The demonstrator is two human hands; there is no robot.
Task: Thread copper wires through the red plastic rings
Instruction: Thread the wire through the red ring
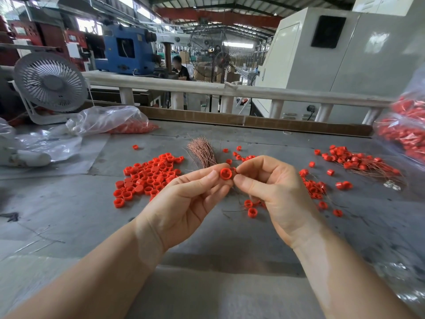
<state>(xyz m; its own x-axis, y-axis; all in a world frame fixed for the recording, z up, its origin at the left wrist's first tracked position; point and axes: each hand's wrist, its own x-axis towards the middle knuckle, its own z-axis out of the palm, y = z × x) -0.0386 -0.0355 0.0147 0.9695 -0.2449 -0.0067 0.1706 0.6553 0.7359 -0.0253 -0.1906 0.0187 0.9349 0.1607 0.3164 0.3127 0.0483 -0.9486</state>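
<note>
- Both forearms reached in from six o'clock over the grey table (69,226), meeting at the middle.
- Left hand (186,199) pinched a red ring (226,173) between thumb and fingertips, its open side facing the camera, held up above the table.
- Right hand (273,189) had thumb and forefinger pinched together right against the ring's three o'clock side; whether a wire sat in that pinch I could not tell.
- Behind the hands, at twelve o'clock, lay a bundle of copper wires (202,151), fanned out at its far end.
- At nine o'clock from the hands sat a dense pile of loose rings (147,178).
- At three o'clock, threaded rings (358,161) lay with thin wires trailing from them, and more were scattered just beside the right hand.
- A clear bag (108,122) with red pieces lay at ten o'clock, beside a white fan (50,82).
- Another bag of rings (404,132) stood at the far two o'clock edge.
</note>
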